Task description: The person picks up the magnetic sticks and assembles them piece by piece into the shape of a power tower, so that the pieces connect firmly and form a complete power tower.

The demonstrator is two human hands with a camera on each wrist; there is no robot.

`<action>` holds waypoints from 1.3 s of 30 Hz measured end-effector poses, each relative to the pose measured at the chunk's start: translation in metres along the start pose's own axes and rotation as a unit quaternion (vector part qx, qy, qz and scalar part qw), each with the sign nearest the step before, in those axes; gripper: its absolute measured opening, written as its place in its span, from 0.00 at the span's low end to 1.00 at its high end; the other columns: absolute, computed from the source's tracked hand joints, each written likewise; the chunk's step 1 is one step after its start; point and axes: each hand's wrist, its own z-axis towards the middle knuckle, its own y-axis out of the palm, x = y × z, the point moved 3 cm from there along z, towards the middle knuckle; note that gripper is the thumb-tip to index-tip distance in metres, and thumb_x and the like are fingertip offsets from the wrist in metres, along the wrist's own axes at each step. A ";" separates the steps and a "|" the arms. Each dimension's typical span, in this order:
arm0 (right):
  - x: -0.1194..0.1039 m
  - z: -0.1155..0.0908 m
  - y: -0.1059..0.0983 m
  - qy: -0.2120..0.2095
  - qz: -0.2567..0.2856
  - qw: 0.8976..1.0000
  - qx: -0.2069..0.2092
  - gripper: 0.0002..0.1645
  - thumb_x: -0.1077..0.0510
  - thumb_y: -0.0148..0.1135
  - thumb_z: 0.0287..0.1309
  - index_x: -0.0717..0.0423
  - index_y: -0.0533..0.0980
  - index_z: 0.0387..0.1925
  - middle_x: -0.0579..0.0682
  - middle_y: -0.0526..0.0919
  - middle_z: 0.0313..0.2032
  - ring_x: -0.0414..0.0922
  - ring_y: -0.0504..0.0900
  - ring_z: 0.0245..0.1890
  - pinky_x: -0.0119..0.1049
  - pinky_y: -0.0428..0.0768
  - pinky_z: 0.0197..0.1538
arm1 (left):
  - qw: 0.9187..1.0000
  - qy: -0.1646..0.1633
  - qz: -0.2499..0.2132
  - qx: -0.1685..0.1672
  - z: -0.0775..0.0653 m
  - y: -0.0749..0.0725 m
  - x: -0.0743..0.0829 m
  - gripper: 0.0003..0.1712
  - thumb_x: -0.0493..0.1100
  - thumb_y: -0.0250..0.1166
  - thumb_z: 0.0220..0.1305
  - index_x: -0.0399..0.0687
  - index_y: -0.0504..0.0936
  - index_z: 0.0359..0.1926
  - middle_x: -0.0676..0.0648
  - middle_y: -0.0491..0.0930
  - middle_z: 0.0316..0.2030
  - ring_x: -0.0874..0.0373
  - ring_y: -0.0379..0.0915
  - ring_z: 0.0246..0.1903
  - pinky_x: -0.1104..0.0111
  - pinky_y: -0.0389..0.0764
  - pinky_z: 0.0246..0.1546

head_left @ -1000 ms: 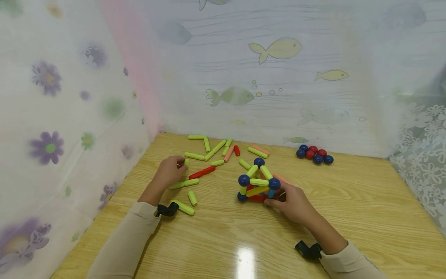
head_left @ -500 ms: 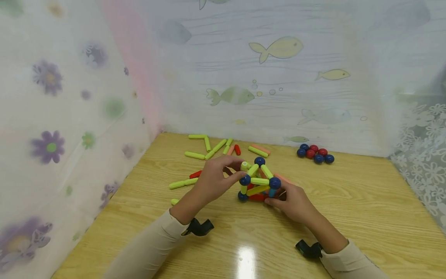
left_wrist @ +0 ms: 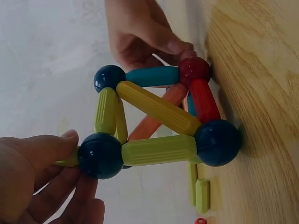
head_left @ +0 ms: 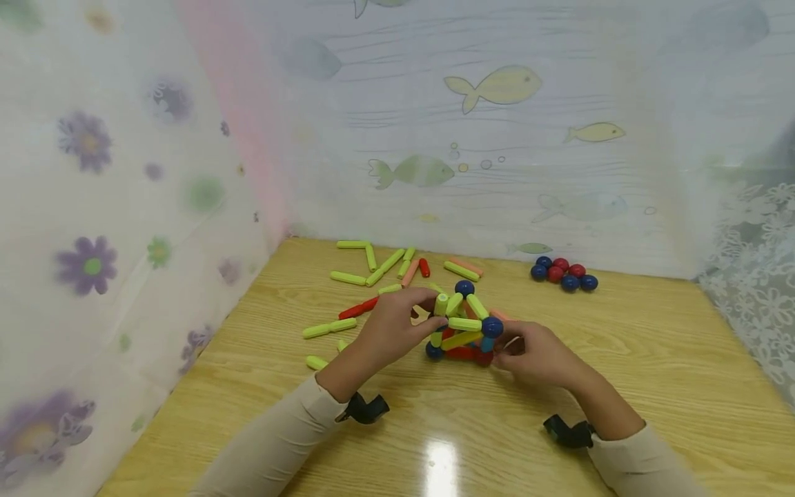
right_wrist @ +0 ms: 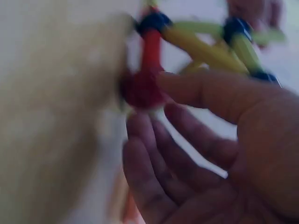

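Observation:
A frame of magnetic sticks and balls [head_left: 464, 324] stands on the table between both hands. My left hand [head_left: 394, 324] pinches a yellow-green stick [head_left: 442, 304] that stands up from the frame's near-left top ball; in the left wrist view its thumb and fingers lie around that stick's end by the blue ball [left_wrist: 101, 156]. On the other side my right hand [head_left: 540, 355] has its loosely bent fingers beside the red ball [left_wrist: 195, 72] at the frame's lower corner. Its thumb tip overlaps that ball in the blurred right wrist view, and firm contact is hard to tell.
Loose yellow-green sticks [head_left: 348, 278] lie on the table at the back left, with red sticks [head_left: 359, 308] and salmon ones among them. Several blue and red balls [head_left: 555, 274] sit clustered at the back right. Printed sheets hang behind and to the left.
The left hand has carried a yellow-green stick rightward from the table to the frame's near-left top ball, where it stands upright. Just now the right hand shifted slightly right, uncovering the red ball.

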 end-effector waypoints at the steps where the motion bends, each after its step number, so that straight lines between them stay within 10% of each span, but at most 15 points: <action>1: 0.004 0.000 -0.008 0.002 0.002 1.000 0.004 0.16 0.55 0.71 0.65 0.55 0.82 0.52 0.51 0.86 0.41 0.44 0.86 0.40 0.35 0.84 0.41 | 1.000 -0.002 0.001 0.003 0.000 0.001 0.000 0.16 0.48 0.74 0.65 0.50 0.87 0.52 0.53 0.89 0.43 0.60 0.85 0.44 0.62 0.86 0.44; 5: 0.027 0.006 -0.049 0.050 -0.060 0.992 0.102 0.24 0.46 0.66 0.70 0.59 0.80 0.57 0.53 0.86 0.39 0.45 0.83 0.35 0.38 0.81 0.35 | 1.000 -0.012 -0.006 0.011 0.000 0.003 0.001 0.15 0.48 0.75 0.64 0.52 0.88 0.50 0.54 0.90 0.42 0.62 0.85 0.43 0.60 0.87 0.43; 11: 0.070 0.022 -0.096 0.157 -0.106 0.950 0.247 0.41 0.37 0.61 0.71 0.60 0.70 0.72 0.60 0.83 0.41 0.50 0.80 0.32 0.38 0.76 0.29 | 0.999 -0.019 -0.016 0.024 0.000 0.002 -0.001 0.14 0.48 0.76 0.62 0.52 0.89 0.47 0.54 0.90 0.40 0.61 0.86 0.42 0.61 0.87 0.42; 18: 0.098 0.034 -0.109 0.211 -0.101 0.934 0.271 0.41 0.42 0.64 0.69 0.64 0.69 0.72 0.60 0.85 0.33 0.56 0.79 0.34 0.45 0.77 0.36 | 0.999 -0.021 -0.035 0.022 -0.001 -0.001 -0.003 0.14 0.48 0.76 0.62 0.51 0.89 0.47 0.54 0.90 0.40 0.65 0.86 0.41 0.70 0.86 0.41; 26: 0.110 0.034 -0.109 0.256 -0.096 0.924 0.268 0.42 0.43 0.66 0.67 0.69 0.70 0.70 0.72 0.75 0.64 0.72 0.69 0.63 0.64 0.70 0.65 | 0.999 -0.024 -0.044 0.017 0.000 0.003 -0.003 0.15 0.48 0.76 0.63 0.49 0.88 0.49 0.53 0.90 0.41 0.62 0.87 0.42 0.67 0.88 0.41; 32: 0.070 0.030 -0.102 0.195 -0.056 0.931 0.303 0.40 0.34 0.62 0.68 0.60 0.77 0.67 0.59 0.81 0.44 0.52 0.76 0.40 0.40 0.76 0.34 | 0.999 -0.025 -0.044 0.013 0.000 0.002 -0.002 0.16 0.48 0.76 0.63 0.49 0.88 0.49 0.52 0.90 0.42 0.62 0.87 0.42 0.69 0.87 0.41; 39: -0.042 0.028 -0.065 -0.009 -0.032 0.965 0.260 0.30 0.36 0.66 0.66 0.48 0.81 0.62 0.51 0.83 0.52 0.44 0.82 0.44 0.31 0.82 0.40 | 0.999 -0.031 -0.036 0.014 -0.001 -0.001 -0.005 0.15 0.48 0.76 0.63 0.51 0.88 0.48 0.54 0.90 0.42 0.64 0.86 0.42 0.73 0.85 0.41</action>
